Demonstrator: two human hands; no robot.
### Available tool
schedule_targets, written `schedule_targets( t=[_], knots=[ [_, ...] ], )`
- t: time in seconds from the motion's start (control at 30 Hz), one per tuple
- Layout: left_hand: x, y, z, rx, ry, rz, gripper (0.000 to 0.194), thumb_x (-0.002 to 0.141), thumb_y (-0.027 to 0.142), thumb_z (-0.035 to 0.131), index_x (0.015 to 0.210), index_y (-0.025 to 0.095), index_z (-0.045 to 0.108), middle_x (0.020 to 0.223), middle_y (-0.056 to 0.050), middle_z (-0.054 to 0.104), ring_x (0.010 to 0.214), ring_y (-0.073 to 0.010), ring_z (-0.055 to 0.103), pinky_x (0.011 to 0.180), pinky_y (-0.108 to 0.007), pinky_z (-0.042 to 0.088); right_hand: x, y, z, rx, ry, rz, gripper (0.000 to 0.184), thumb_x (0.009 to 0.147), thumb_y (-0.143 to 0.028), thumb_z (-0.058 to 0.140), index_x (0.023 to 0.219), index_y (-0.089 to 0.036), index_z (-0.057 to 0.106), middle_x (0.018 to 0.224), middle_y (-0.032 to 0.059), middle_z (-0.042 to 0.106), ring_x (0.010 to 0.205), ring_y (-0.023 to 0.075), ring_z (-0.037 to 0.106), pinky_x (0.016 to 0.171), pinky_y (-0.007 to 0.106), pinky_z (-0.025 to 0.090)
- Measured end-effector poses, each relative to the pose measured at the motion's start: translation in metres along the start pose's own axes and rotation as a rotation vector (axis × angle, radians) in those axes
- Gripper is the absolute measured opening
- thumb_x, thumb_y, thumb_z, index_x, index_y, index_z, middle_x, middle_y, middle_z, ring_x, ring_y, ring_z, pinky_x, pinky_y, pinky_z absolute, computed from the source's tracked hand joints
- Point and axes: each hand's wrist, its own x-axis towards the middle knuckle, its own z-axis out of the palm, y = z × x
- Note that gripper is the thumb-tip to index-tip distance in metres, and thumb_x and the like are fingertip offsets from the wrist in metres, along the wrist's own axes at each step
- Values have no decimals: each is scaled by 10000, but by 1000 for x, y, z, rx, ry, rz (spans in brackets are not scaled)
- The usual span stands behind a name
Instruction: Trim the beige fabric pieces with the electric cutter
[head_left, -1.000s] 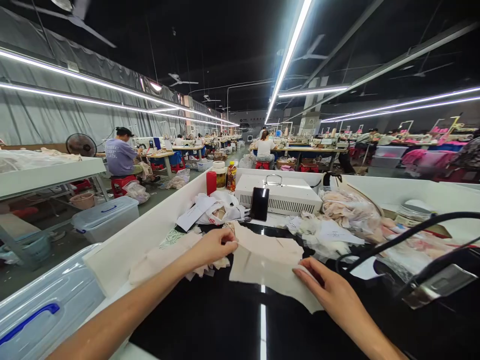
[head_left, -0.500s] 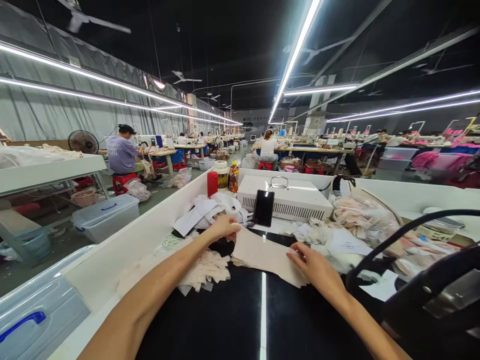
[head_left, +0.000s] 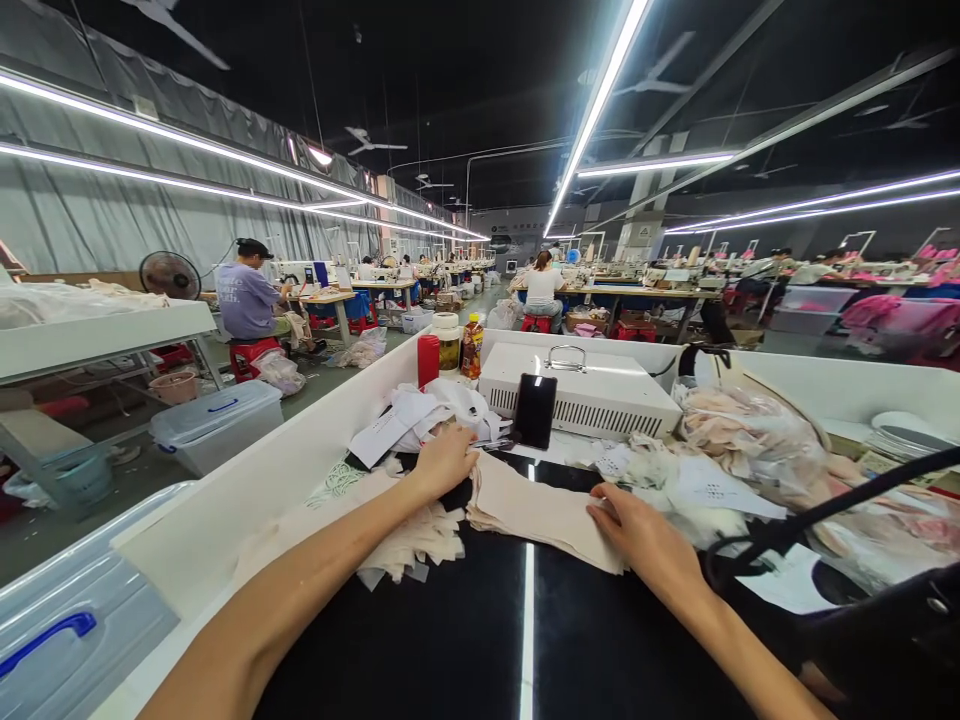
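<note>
A thin stack of pale beige fabric pieces (head_left: 536, 508) lies on the glossy black work surface (head_left: 450, 650). At its upper left corner my left hand (head_left: 445, 462) is closed, thumb and fingers pinching the cloth edge. My right hand (head_left: 646, 528) grips the right end, with its fingertips partly hidden behind the palm and the cloth. A pile of similar cut fabric pieces (head_left: 424, 537) with ragged edges lies under and beside my left forearm. Just behind the stack, a black phone (head_left: 535, 410) leans upright against a white metal box (head_left: 592, 385).
A red cylinder (head_left: 428, 360), a jar (head_left: 445, 342) and a bottle (head_left: 472, 345) stand at the back left. Bagged fabric (head_left: 742, 425) and scraps are heaped on the right. A dark machine arm (head_left: 885, 640) juts in at lower right. Co-workers sit at sewing tables beyond.
The view has shifted slightly, so most things appear a little farther right. Both hands keep their places at the two ends of the fabric stack.
</note>
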Motion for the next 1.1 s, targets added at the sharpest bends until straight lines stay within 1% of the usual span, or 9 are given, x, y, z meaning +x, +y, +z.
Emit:
schedule_targets(
  t=[0.07,0.13,0.2,0.37,0.47,0.57,0.67,0.87,1.1],
  knots=[
    [-8,7,-8,72,35,40,299,1095,247,643,1385,182,679,1501,-131,614,1330,-310,636,1131,-505,525,-1,2,-1,-31,49,-60,296,1013,-316,485,1172,-214,714,1182,140,811,1090,357,763,875,447,572],
    [-16,10,-20,127,49,59,297,1099,214,577,1369,209,702,1495,-122,622,1309,-295,652,1096,-427,522,-2,5,-2,-45,101,-127,366,984,-302,481,1237,-182,717,1286,185,782,1218,391,716,1026,520,552],
    [-24,5,-37,176,51,48,286,1110,235,540,1321,238,733,1445,-105,663,1280,-288,670,1060,-390,521,-5,9,-1,-34,145,-182,414,973,-323,469,1261,-170,723,1340,209,764,1270,414,689,1089,567,525],
    [-62,-41,-92,283,-17,-107,187,1099,334,638,1109,190,758,1167,-88,753,1132,-269,699,1040,-457,540,-15,19,17,37,248,-349,451,1027,-517,456,1190,-231,765,1284,170,785,1161,406,738,960,559,590],
    [-95,-74,-109,289,-83,-215,230,1056,396,747,1089,168,738,1119,-68,745,1044,-242,714,998,-463,585,-24,11,25,82,255,-406,470,1056,-563,439,1180,-255,771,1286,140,787,1145,381,756,937,533,605],
    [-121,-97,-105,221,-119,-258,258,1065,408,749,1129,159,733,1131,-63,744,1016,-230,729,954,-442,619,-34,-3,23,111,219,-471,441,1083,-541,439,1142,-270,781,1266,126,792,1142,356,765,971,509,612],
    [-135,-110,-90,127,-83,-258,267,1089,416,716,1111,151,734,1097,-51,746,987,-225,736,924,-421,630,-45,-17,15,120,166,-510,389,1094,-476,449,1116,-284,787,1255,116,796,1147,337,773,943,469,630],
    [-142,-124,-80,7,39,-218,284,1107,430,673,998,173,722,995,-33,733,924,-202,705,912,-391,599,-67,-42,-2,198,59,-551,279,1080,-378,504,1104,-314,775,1230,82,795,1128,310,783,952,456,641],
    [-143,-126,-74,-56,32,-152,266,1062,409,719,972,158,726,936,-15,730,879,-207,703,880,-381,573,-92,-90,-28,276,-52,-621,280,1092,-266,474,1042,-283,749,1152,87,786,1034,276,786,893,419,639]
  ],
)
